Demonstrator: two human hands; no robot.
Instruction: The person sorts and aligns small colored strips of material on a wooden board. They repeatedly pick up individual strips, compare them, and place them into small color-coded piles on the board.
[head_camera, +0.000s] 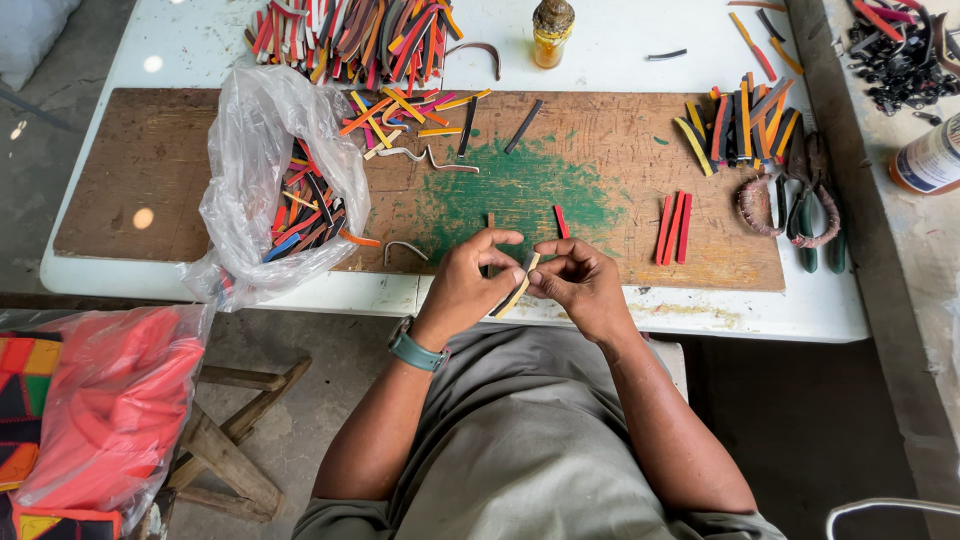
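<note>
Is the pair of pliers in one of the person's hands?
No, the pliers lie on the board, while both hands hold a tan strip.

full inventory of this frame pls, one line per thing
strip: one, tan and black, pinched between both hands
board: one, brown with a green stain, on the white table
loose strips: many, mixed colours, heaped at the table's far edge
clear bag: one, holding mixed strips, on the board's left end
red strips: three, side by side on the board, right
sorted strips: a bunch, orange, black, yellow, right of the board
pliers: two pairs it seems, green grips, right
jar: one, amber, far edge
red bag: one, lower left
left hand: wristband
right hand: bare
</note>
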